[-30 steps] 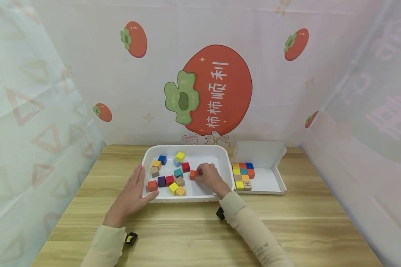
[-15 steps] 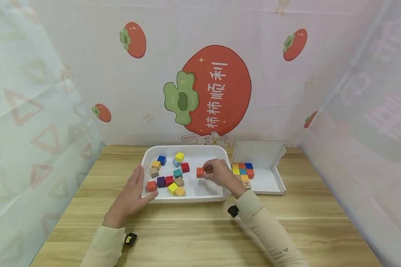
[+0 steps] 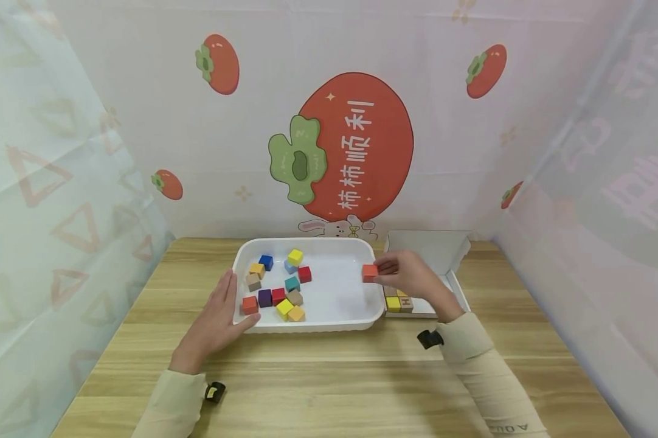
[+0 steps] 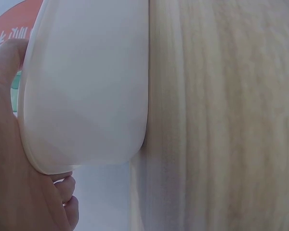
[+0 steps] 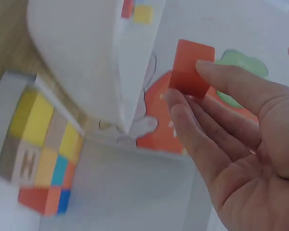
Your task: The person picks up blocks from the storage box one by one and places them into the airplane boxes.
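Note:
My right hand pinches an orange-red cube between thumb and fingers, above the right end of the white tray. In the right wrist view the orange-red cube is held at the fingertips, clear of other things. My left hand rests against the tray's front left corner, fingers along the left side and thumb over the front rim. In the left wrist view the left hand lies along the tray's rim. Several coloured cubes, among them a purple cube and a teal cube, lie in the tray's left half.
Right of the tray stands a white box with its lid raised. Several cubes sit packed in its left part, including one marked H; my right hand hides some in the head view. Both containers stand on a wooden table before a printed backdrop.
My right hand has lifted the orange-red cube from the tray floor and carried it right, to the tray's right rim. My left hand has stayed in place.

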A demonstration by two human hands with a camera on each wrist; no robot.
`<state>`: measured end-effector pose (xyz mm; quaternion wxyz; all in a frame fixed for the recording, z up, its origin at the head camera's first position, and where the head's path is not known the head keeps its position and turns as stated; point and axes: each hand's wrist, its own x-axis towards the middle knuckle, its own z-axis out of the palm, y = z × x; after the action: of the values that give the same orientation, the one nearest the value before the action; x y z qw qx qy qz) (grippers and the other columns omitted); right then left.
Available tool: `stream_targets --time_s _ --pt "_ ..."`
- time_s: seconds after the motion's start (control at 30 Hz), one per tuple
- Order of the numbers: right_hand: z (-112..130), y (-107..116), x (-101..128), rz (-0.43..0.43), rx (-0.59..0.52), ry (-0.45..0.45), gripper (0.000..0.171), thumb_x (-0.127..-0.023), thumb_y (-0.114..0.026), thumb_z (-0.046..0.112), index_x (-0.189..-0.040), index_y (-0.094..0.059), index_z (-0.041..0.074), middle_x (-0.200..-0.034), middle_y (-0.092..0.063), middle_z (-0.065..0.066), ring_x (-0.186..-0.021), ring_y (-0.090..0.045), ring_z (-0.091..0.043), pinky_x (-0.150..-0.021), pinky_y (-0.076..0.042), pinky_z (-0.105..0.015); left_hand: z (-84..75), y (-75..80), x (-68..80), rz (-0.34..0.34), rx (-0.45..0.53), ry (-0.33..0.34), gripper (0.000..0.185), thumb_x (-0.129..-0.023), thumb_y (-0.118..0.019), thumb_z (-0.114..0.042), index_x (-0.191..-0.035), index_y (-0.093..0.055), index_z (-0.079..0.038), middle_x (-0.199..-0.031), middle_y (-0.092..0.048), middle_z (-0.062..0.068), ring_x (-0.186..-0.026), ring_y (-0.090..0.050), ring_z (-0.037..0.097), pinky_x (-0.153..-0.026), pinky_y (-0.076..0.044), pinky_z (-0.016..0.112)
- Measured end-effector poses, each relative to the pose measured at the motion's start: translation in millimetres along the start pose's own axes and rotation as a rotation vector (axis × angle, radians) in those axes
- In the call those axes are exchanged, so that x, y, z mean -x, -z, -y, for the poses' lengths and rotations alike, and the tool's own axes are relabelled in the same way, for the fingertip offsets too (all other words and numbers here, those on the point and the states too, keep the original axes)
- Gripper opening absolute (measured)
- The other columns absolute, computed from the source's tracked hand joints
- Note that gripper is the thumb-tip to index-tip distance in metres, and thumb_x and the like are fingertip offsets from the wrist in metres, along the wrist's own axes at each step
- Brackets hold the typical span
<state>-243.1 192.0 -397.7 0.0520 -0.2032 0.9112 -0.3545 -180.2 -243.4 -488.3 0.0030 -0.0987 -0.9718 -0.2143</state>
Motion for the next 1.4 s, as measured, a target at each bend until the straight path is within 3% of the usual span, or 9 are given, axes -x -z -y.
stream_targets --time_s 0.37,0.57,1.1,1.4 --pt "-49.1 45.1 31.6 -0.027 0.034 0.064 0.027 -0.092 -0.081 0.009 -0.118 -0.076 0.000 -0.109 -0.079 -0.014 -0.096 -0.077 -0.024 -0.085 -0.065 -0.038 0.8 -0.5 0.2 0.008 0.003 0.016 0.113 -0.096 -0.063 -0.061 -0.168 -0.001 0.001 -0.178 0.004 0.021 -0.164 -0.005 0.047 -0.124 -0.023 0.071" --pt "-69.6 52.8 41.3 -0.017 0.049 0.020 0.026 -0.093 -0.081 0.010 -0.117 -0.076 0.001 -0.109 -0.079 -0.013 -0.097 -0.076 -0.023 -0.085 -0.065 -0.034 0.3 0.5 -0.6 0.007 0.004 0.015 0.113 -0.097 -0.064 -0.059 -0.168 -0.001 0.001 -0.178 0.003 0.022 -0.164 -0.006 0.047 -0.124 -0.024 0.072" --pt "-114.5 34.6 46.1 0.037 0.013 -0.087 0.032 -0.094 -0.079 0.009 -0.122 -0.073 -0.005 -0.113 -0.078 -0.019 -0.103 -0.076 -0.030 -0.089 -0.065 -0.044 3.4 -1.2 -0.2 0.001 0.005 0.011 0.114 -0.096 -0.064 -0.061 -0.169 0.000 -0.001 -0.179 0.004 0.019 -0.164 -0.005 0.046 -0.124 -0.024 0.071" --pt "-131.5 15.0 45.3 0.023 -0.019 -0.149 0.027 -0.092 -0.081 0.007 -0.116 -0.075 -0.003 -0.110 -0.079 -0.017 -0.101 -0.077 -0.028 -0.087 -0.066 -0.041 2.4 -1.8 0.3 0.005 0.006 0.013 0.114 -0.096 -0.063 -0.062 -0.168 0.000 -0.001 -0.178 0.004 0.021 -0.164 -0.006 0.046 -0.125 -0.023 0.070"
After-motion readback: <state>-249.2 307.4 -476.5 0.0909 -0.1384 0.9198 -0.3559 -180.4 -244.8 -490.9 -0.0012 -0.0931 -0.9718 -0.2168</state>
